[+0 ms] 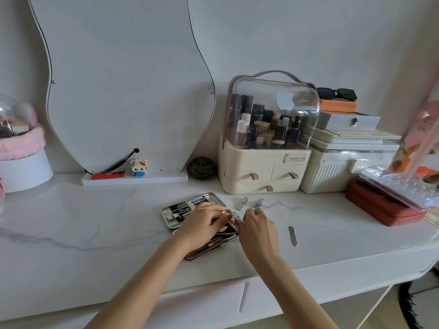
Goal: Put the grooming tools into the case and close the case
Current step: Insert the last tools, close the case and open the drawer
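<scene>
Your grooming case point(190, 211) lies open and flat on the white, grey-veined marble-look tabletop point(95, 224), its far half black-lined with a textured silvery rim and a row of slim metal tools strapped inside; the near half, edged in a rose-brown tone, sits under your hands. Your left hand point(202, 224) rests over the hinge area with fingers curled down onto the case; what it pinches, if anything, cannot be told, since the fingertips are bunched together at the near half's far edge. Your right hand point(257, 230), a gold ring on one finger, meets the left at that same edge, fingertips pressed together on a small bristled piece point(235, 215) that looks like a tiny brush. Two shiny steel nail clippers point(241, 203) point(258, 203) lie loose on the tabletop just beyond your right hand, apart from the case. A flat, narrow metal nail file point(292, 236) lies to the right of your right hand, well apart from the case. Behind them stands a cream plastic cosmetics organiser point(263, 172) with a clear domed lid and small drawers with pink pull tabs. A ribbed white box point(332, 174) stands beside it, and a flat red case point(382, 207) lies at the right.
</scene>
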